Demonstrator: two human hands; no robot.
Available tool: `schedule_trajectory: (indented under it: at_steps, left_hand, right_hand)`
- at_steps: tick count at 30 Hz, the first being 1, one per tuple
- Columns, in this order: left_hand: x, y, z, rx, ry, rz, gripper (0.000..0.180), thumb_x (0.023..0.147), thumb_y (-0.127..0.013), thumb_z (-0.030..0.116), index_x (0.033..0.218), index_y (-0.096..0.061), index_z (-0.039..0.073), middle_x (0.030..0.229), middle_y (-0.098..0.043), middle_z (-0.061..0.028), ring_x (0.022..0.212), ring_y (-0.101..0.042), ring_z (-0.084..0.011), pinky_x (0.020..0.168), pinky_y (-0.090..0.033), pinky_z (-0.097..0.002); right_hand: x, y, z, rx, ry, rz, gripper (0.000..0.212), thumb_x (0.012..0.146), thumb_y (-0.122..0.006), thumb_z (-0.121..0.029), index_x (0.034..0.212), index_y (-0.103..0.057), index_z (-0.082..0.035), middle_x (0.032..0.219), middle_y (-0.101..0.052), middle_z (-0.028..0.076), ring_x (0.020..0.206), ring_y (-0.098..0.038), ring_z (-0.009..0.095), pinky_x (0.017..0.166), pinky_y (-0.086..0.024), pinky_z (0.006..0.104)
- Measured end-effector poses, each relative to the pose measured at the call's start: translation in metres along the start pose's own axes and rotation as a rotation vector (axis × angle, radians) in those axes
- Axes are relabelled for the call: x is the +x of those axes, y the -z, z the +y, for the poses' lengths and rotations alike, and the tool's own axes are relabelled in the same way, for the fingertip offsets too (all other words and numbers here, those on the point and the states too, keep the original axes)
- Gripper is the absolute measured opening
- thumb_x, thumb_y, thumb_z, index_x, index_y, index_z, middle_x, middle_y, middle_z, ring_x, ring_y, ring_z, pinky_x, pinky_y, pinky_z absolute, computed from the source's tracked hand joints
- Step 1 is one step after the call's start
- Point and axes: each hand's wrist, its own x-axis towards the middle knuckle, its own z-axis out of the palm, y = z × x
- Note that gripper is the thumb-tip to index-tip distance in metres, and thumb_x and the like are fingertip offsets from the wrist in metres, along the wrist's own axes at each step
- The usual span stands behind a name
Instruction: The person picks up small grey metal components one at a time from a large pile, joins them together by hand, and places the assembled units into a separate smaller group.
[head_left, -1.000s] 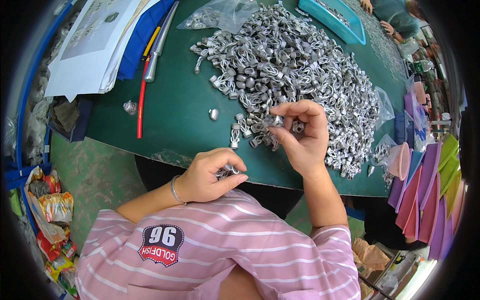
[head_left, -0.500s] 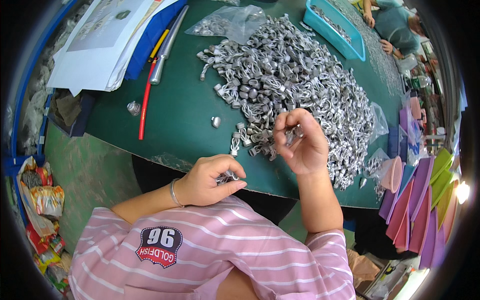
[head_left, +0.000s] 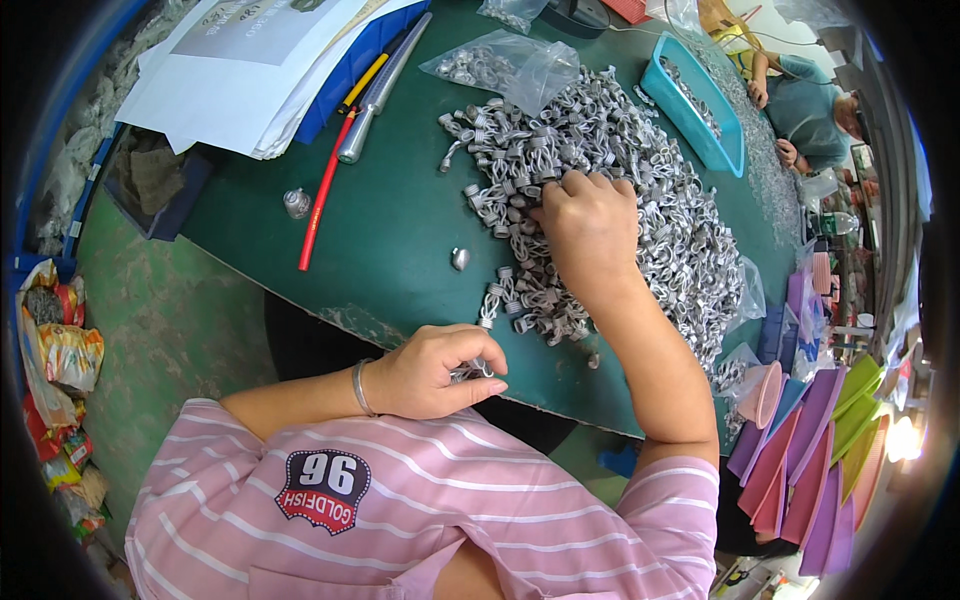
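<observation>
A large heap of small silver metal caps with looped ends (head_left: 670, 240) covers the middle of the green table (head_left: 400, 240). My right hand (head_left: 595, 232) is in the heap, palm down, its fingers curled in among the pieces. The fingertips are hidden, so what they grip does not show. Close to my body at the table's front edge, my left hand (head_left: 435, 370) is curled around a few looped metal pieces (head_left: 472, 371), which show between thumb and fingers. A single rounded silver piece (head_left: 460, 259) lies apart, left of the heap.
At the left lie a red-and-yellow pencil (head_left: 328, 190), a tapered metal rod (head_left: 385, 90), papers (head_left: 230, 80) and a small clear object (head_left: 296, 203). Behind the heap are a plastic bag (head_left: 510, 70) and a turquoise basket (head_left: 735, 150). Another person (head_left: 805, 115) works at the far right.
My right hand has turned palm down and gone forward into the heap. My left hand stays curled around its pieces. The whole view has shifted a little.
</observation>
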Motion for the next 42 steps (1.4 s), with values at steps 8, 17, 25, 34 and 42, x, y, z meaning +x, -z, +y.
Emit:
schedule_trajectory:
  at_steps: [8,17,25,34,42]
  left_hand:
    - [-0.001,0.002,0.001,0.015,0.013,-0.005,0.014,0.075,-0.066,0.006,0.085,-0.058,0.002,0.079,-0.060,-0.0083,0.068,-0.059,-0.0193,0.059,-0.046,-0.0281]
    - [-0.001,0.002,0.001,0.007,0.019,0.000,0.013,0.075,-0.066,0.006,0.084,-0.058,0.002,0.079,-0.060,-0.0090,0.069,-0.059,-0.0202,0.059,-0.046,-0.0287]
    - [0.002,0.002,0.002,0.004,0.036,-0.013,0.014,0.074,-0.067,0.006,0.083,-0.058,0.002,0.078,-0.060,-0.0081,0.067,-0.059,-0.0194,0.058,-0.045,-0.0285]
    - [0.001,0.002,0.000,0.002,0.027,-0.011,0.014,0.075,-0.067,0.006,0.084,-0.058,0.003,0.078,-0.060,-0.0075,0.067,-0.058,-0.0188,0.058,-0.045,-0.0281]
    - [0.000,0.003,0.001,0.009,0.038,-0.001,0.014,0.075,-0.067,0.007,0.085,-0.058,0.003,0.079,-0.061,-0.0082,0.069,-0.059,-0.0188,0.060,-0.046,-0.0281]
  right_hand:
    - [0.000,-0.009,0.005,0.108,-0.041,0.105,0.009,0.060,-0.063,-0.011,0.060,-0.054,-0.009,0.064,-0.051,0.004,0.066,-0.055,0.022,0.062,-0.039,0.0354]
    - [-0.027,0.006,0.008,0.702,-0.146,0.186,0.021,0.057,-0.074,-0.008,0.076,-0.063,-0.009,0.064,-0.053,0.003,0.061,-0.051,0.020,0.060,-0.039,0.0305]
    - [-0.054,0.001,0.001,2.431,-0.458,0.113,0.013,0.075,-0.059,-0.009,0.086,-0.058,-0.002,0.071,-0.052,0.004,0.058,-0.044,0.011,0.053,-0.035,0.0239]
    - [-0.027,0.013,0.029,2.077,-0.667,0.125,0.015,0.088,-0.054,-0.014,0.091,-0.058,0.000,0.069,-0.054,0.004,0.055,-0.051,0.011,0.041,-0.039,0.0214]
    - [0.023,0.001,0.032,0.245,-0.269,0.011,0.016,0.074,-0.067,-0.014,0.087,-0.063,-0.006,0.079,-0.058,0.011,0.073,-0.058,0.030,0.062,-0.047,0.0378]
